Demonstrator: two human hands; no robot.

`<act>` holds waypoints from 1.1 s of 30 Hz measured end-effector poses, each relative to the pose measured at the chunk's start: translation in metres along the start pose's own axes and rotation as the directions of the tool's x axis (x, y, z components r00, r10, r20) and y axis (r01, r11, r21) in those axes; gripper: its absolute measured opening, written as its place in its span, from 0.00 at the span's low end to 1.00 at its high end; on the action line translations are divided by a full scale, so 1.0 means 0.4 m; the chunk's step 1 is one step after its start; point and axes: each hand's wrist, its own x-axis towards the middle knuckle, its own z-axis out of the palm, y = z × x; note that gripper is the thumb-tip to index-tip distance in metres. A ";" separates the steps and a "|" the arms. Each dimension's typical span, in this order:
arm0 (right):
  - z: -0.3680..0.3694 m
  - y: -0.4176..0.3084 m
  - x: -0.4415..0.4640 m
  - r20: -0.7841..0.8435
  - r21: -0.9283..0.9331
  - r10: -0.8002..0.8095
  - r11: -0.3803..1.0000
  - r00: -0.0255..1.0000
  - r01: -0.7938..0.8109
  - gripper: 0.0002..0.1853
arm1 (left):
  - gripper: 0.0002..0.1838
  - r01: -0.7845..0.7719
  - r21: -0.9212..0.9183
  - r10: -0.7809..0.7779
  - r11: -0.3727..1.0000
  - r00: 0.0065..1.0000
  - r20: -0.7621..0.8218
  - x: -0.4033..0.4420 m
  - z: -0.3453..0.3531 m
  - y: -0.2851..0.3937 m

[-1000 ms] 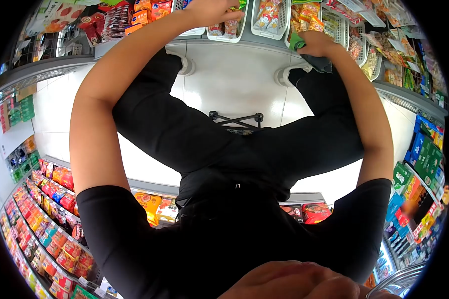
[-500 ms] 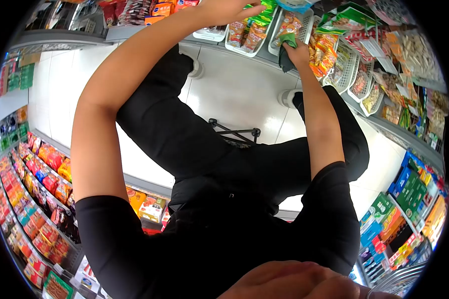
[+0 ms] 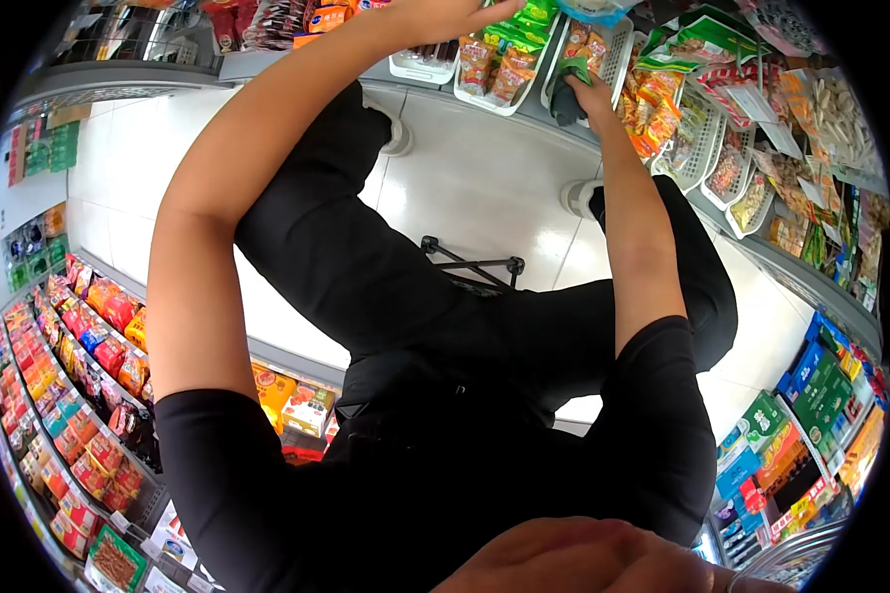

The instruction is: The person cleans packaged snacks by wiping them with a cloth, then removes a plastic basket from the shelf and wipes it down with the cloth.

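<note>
At the top edge, my left hand [image 3: 447,20] reaches over the front of the shelf, its visible fingers stretched out beside a white basket [image 3: 487,99] of orange and green snack packs. Part of that hand is cut off by the frame. My right hand [image 3: 589,97] is closed on a dark grey and green cloth [image 3: 566,99], which hangs over the shelf's front edge. Behind the cloth stands another white basket [image 3: 615,61] with orange-brown packs. Orange packs [image 3: 651,111] lie just right of my right hand.
More baskets of small packs [image 3: 697,127] curve away at the right. Below the shelf edge [image 3: 534,119] are my spread legs and the black folding frame [image 3: 473,265] of a seat. Snack shelves [image 3: 79,395] stand at the lower left, boxed goods [image 3: 821,395] at the right.
My right hand has moved left with the cloth, from the right-hand baskets towards my left hand. The view has turned, so the shelf shows further right. My left hand stays near the top edge.
</note>
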 end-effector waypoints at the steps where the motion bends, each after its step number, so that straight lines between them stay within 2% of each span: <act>1: 0.003 -0.002 -0.007 0.026 0.051 0.039 0.998 0.999 -0.040 0.22 | 0.17 -0.010 -0.012 0.010 1.000 1.000 -0.011 -0.005 0.003 0.001; 4: 0.011 -0.028 -0.018 0.113 0.167 0.121 0.976 0.986 -0.139 0.23 | 0.17 -0.004 -0.004 0.004 1.000 1.000 -0.025 -0.008 -0.025 0.002; 6: 0.006 -0.017 -0.023 0.171 0.176 0.194 0.959 0.966 -0.224 0.27 | 0.18 0.010 0.021 -0.009 1.000 1.000 -0.022 -0.006 -0.037 0.011; 9: 0.001 -0.051 -0.048 0.168 0.160 0.240 0.951 0.956 -0.266 0.24 | 0.19 0.003 0.008 -0.003 1.000 0.999 -0.038 -0.003 -0.039 0.015; 12: -0.004 -0.045 -0.048 0.161 0.161 0.197 0.962 0.967 -0.223 0.24 | 0.20 -0.015 0.099 0.011 0.995 0.999 0.042 0.000 -0.014 -0.012; 13: -0.003 -0.039 -0.047 0.160 0.167 0.188 0.962 0.969 -0.214 0.23 | 0.21 0.009 0.041 -0.008 0.999 1.000 -0.031 -0.006 -0.008 -0.001; 19: -0.012 -0.018 -0.055 0.111 0.206 0.147 0.964 0.983 -0.167 0.18 | 0.21 -0.010 0.053 0.010 0.999 1.000 0.002 -0.006 0.001 0.012; 23: -0.040 -0.053 -0.080 0.070 0.242 0.195 0.948 0.978 -0.206 0.19 | 0.21 -0.060 0.071 0.062 0.996 0.998 -0.029 -0.010 -0.001 0.020; 25: -0.068 -0.078 -0.087 0.085 0.219 0.228 0.946 0.970 -0.241 0.22 | 0.20 -0.076 0.081 0.078 0.994 0.997 -0.030 -0.012 -0.015 0.030; 28: -0.125 -0.159 -0.116 0.121 0.093 0.220 0.968 0.968 -0.232 0.25 | 0.26 -0.104 0.121 0.104 0.987 0.995 0.005 0.002 -0.005 0.009; 31: -0.180 -0.237 -0.124 0.129 -0.166 0.191 0.972 0.973 -0.169 0.26 | 0.20 -0.005 -0.028 0.006 1.000 1.000 0.027 -0.009 -0.042 0.053; 33: -0.212 -0.297 -0.131 0.168 -0.295 0.152 0.951 0.974 -0.098 0.27 | 0.21 -0.040 -0.046 0.041 0.998 0.999 0.026 -0.006 -0.028 0.042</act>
